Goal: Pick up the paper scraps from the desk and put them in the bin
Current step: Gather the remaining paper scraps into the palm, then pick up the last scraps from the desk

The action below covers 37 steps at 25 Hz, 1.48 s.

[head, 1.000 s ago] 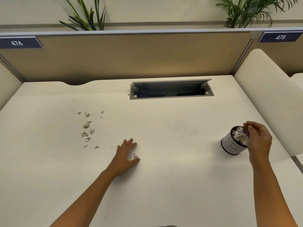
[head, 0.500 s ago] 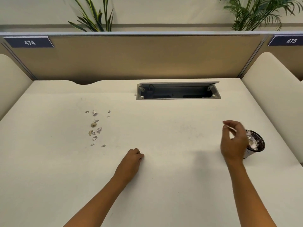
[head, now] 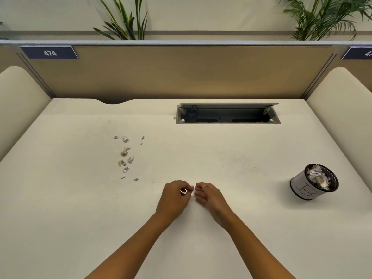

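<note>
Several small paper scraps (head: 125, 156) lie scattered on the white desk (head: 221, 162), left of centre. My left hand (head: 174, 198) is curled near the desk's middle front and pinches one white paper scrap (head: 184, 191) in its fingertips. My right hand (head: 209, 200) sits right beside it, fingertips almost touching the left hand's, fingers loosely bent with nothing plainly held. The small white bin (head: 313, 183) with a black mesh rim stands at the right, holding crumpled paper, well apart from both hands.
An open grey cable tray (head: 227, 113) is sunk into the desk at the back. One tiny scrap (head: 174, 118) lies by its left end. A tan partition wall closes the back; cream side panels (head: 342, 109) flank the desk.
My right hand left the bin and swung left to meet my left hand. My left hand closed on the scrap and lifted it slightly. The camera view shifted left.
</note>
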Each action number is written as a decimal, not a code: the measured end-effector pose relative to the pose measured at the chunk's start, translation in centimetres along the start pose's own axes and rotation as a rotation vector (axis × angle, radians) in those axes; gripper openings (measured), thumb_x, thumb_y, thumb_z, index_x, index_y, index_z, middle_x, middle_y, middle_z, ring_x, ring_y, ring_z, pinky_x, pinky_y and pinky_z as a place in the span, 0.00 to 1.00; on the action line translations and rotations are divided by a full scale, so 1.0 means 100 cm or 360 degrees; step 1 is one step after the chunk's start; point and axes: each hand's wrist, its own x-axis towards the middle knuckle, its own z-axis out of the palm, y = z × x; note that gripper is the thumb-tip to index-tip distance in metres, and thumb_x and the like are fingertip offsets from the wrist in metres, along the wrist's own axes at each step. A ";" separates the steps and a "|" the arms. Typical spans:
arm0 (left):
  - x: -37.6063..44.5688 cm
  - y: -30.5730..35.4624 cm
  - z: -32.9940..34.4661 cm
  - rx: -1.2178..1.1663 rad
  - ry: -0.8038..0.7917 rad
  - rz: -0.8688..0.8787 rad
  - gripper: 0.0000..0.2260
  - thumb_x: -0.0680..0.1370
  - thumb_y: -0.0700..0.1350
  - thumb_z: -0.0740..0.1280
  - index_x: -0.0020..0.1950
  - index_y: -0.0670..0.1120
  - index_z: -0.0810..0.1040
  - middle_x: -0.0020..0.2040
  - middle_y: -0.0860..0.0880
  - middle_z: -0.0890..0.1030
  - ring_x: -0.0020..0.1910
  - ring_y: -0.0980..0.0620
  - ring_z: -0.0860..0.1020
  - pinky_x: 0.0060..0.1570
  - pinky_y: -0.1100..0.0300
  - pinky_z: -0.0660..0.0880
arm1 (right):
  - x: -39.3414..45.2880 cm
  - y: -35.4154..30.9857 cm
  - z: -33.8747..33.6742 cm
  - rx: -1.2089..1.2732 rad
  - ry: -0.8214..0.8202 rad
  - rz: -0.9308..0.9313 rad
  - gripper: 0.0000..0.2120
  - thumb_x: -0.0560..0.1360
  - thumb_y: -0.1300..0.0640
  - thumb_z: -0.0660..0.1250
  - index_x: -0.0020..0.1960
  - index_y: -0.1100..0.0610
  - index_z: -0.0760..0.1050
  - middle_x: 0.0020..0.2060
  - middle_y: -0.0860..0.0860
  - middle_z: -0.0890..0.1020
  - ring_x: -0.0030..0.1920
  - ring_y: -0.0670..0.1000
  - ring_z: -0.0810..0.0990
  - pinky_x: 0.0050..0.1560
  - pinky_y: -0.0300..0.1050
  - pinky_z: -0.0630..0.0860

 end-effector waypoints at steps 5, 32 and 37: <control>-0.006 -0.002 -0.009 -0.0213 0.0180 0.0119 0.06 0.75 0.44 0.70 0.48 0.56 0.82 0.46 0.62 0.83 0.49 0.61 0.80 0.49 0.68 0.75 | 0.001 -0.005 0.018 0.0490 -0.0097 0.0255 0.12 0.82 0.61 0.61 0.55 0.69 0.78 0.53 0.62 0.82 0.55 0.57 0.83 0.59 0.47 0.79; 0.145 -0.147 -0.110 0.0708 0.0508 -0.0576 0.48 0.74 0.69 0.59 0.79 0.40 0.41 0.78 0.32 0.46 0.79 0.38 0.43 0.77 0.43 0.42 | 0.045 -0.032 0.061 0.0474 -0.0152 0.0213 0.12 0.80 0.61 0.64 0.58 0.67 0.80 0.50 0.58 0.84 0.53 0.54 0.84 0.56 0.43 0.81; 0.174 -0.143 -0.121 0.0428 0.0467 -0.0492 0.51 0.73 0.69 0.62 0.79 0.42 0.39 0.79 0.35 0.49 0.79 0.39 0.45 0.77 0.46 0.44 | 0.051 -0.032 0.060 0.0487 -0.0146 0.0200 0.12 0.81 0.61 0.63 0.58 0.66 0.80 0.50 0.58 0.84 0.54 0.55 0.84 0.54 0.42 0.81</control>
